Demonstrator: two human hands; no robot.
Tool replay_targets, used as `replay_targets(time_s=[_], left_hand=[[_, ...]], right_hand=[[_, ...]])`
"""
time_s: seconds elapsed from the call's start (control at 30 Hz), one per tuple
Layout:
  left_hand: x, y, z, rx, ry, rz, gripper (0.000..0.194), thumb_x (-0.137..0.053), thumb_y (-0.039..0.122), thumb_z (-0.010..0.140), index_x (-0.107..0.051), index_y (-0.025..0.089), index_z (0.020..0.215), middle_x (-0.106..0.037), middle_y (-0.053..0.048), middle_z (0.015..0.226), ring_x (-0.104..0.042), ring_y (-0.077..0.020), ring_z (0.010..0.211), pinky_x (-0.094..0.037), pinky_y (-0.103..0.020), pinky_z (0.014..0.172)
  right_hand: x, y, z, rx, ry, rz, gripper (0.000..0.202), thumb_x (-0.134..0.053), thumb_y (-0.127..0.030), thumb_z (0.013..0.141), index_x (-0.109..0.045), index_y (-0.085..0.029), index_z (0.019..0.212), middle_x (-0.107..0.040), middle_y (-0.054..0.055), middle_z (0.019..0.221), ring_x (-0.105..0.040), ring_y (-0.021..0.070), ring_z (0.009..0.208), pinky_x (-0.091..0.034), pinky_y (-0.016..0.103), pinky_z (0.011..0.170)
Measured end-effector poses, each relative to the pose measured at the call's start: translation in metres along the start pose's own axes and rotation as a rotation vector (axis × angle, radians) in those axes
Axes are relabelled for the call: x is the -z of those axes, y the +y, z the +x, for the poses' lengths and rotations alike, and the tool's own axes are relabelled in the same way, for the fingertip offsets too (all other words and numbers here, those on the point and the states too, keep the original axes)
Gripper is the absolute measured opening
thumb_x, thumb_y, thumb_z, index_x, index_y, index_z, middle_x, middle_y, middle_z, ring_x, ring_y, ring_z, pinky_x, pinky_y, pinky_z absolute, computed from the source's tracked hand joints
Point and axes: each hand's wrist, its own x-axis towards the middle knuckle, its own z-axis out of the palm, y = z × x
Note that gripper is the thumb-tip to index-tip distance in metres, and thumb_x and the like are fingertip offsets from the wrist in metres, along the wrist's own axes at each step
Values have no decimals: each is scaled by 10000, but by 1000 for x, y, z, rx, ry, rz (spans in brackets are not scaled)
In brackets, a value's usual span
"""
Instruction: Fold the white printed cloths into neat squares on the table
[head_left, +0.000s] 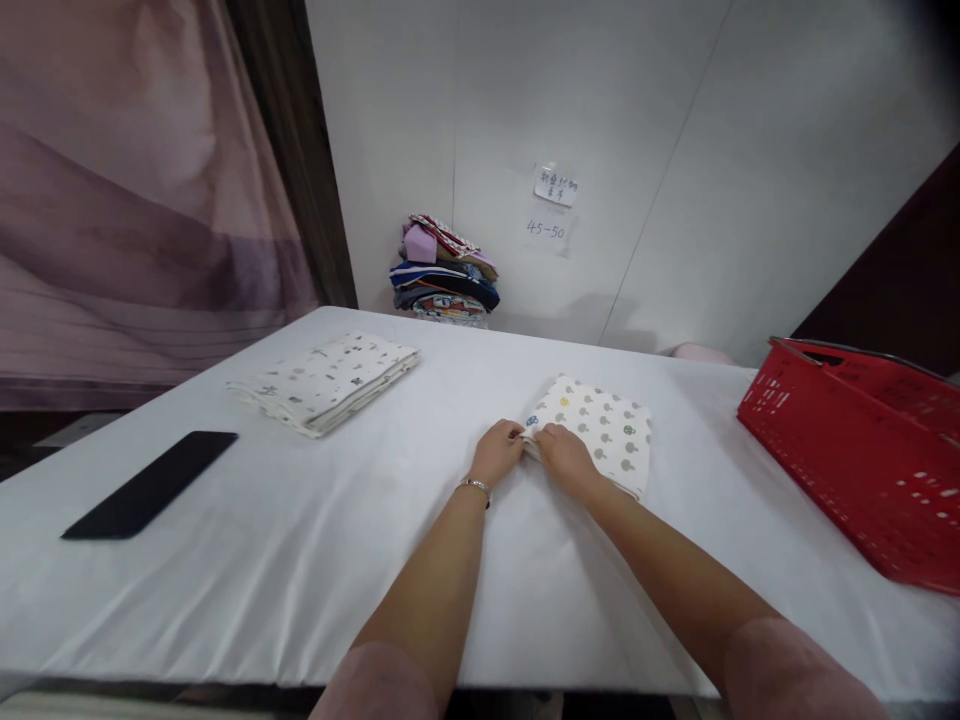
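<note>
A folded white cloth [604, 425] printed with grey tree-like shapes lies on the white-covered table [360, 560], a little right of the middle. My left hand [497, 450], with a bracelet at the wrist, pinches the cloth's near left corner. Beside it, my right hand [564, 456] has its fingers closed on the cloth's near edge, close to the same corner. The fingertips of both hands nearly meet there. Further left rests a second folded cloth [330, 380], white with small dark prints, touched by neither hand.
A black flat strip [150, 485] lies at the table's left. On the right stands a red plastic basket [855, 440]. Behind the far edge rises a stack of folded fabrics [444, 270] against the wall, below paper signs [553, 205]. A pink curtain [135, 180] hangs at the left.
</note>
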Motion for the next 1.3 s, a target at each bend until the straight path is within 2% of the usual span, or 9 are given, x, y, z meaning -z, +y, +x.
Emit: replay_targets(time_s=[0.23,0.73,1.0,1.3], left_hand=[[0,-4,1,-32,-35,-57,208,-532,204,731,-613,222,921,-607,-6,949,-557,-135,859,-436,-246,770],[-3,12,0,59,6,203,118,-495,179,770,-551,220,866,-619,-5,886,-544,-144,775,-375,-251,654],[-1,12,0,76,23,257,104,-499,188,787,-558,224,865,-626,-9,905,-555,-150,798,-377,-260,694],[-2,7,1,94,46,271,77,-511,181,759,-560,219,804,-633,0,850,-549,-142,738,-357,-253,645]], right_hand=[[3,1,1,-24,1,37,211,-366,-181,915,-573,-175,950,-561,67,954,-499,169,874,-335,255,697],[3,-1,1,-6,23,85,231,-354,-207,926,-579,-175,963,-567,65,952,-501,169,884,-342,257,717],[0,-4,-2,2,16,89,190,-405,-264,916,-564,-177,974,-554,68,986,-476,177,889,-339,268,747],[-10,-10,-12,20,60,36,213,-441,-155,874,-548,-181,1056,-546,68,1025,-452,200,910,-330,302,767]])
